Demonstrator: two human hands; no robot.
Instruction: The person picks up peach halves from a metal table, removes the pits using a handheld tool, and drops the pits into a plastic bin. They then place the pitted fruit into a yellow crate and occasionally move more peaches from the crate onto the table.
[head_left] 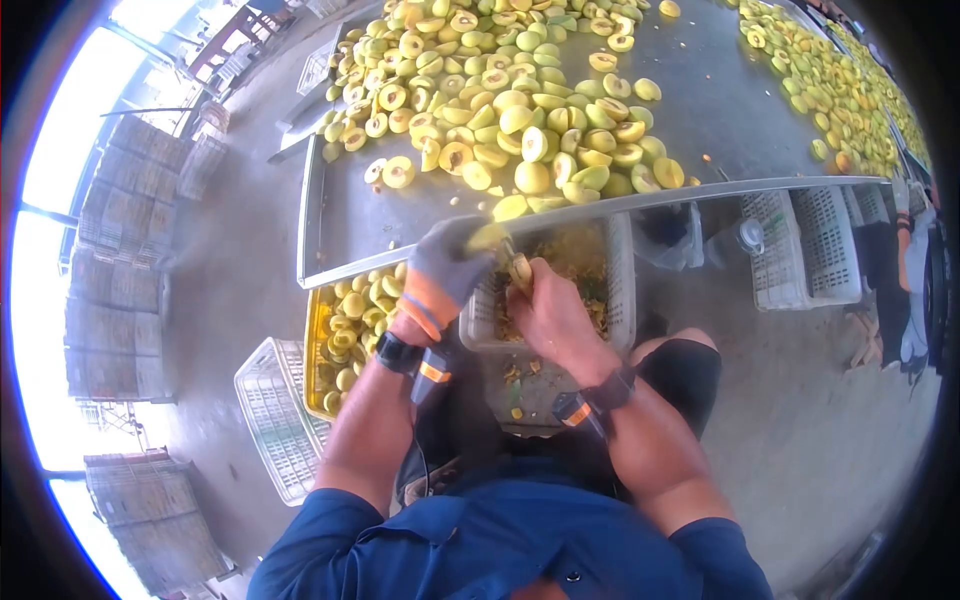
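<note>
My left hand (447, 262), in a grey and orange glove, holds a yellow-green fruit half (487, 238) at the table's front edge. Bare, my right hand (552, 310) is closed around the handle of a small tool (519, 268), whose tip meets the fruit. Below both hands stands a pale crate (622, 290) with peelings and scraps inside. A yellow crate (313, 365) full of fruit halves is left of it, beside my left forearm. On the metal table (370, 225) ahead lies a large heap of fruit halves (510, 120), many showing brown hollows.
An empty white crate (275, 420) stands on the floor at the left. More crates (780, 250) are under the table at the right, near a co-worker's arm (904, 250). Another fruit heap (830, 90) covers the table's far right. Stacked crates (120, 280) line the left side.
</note>
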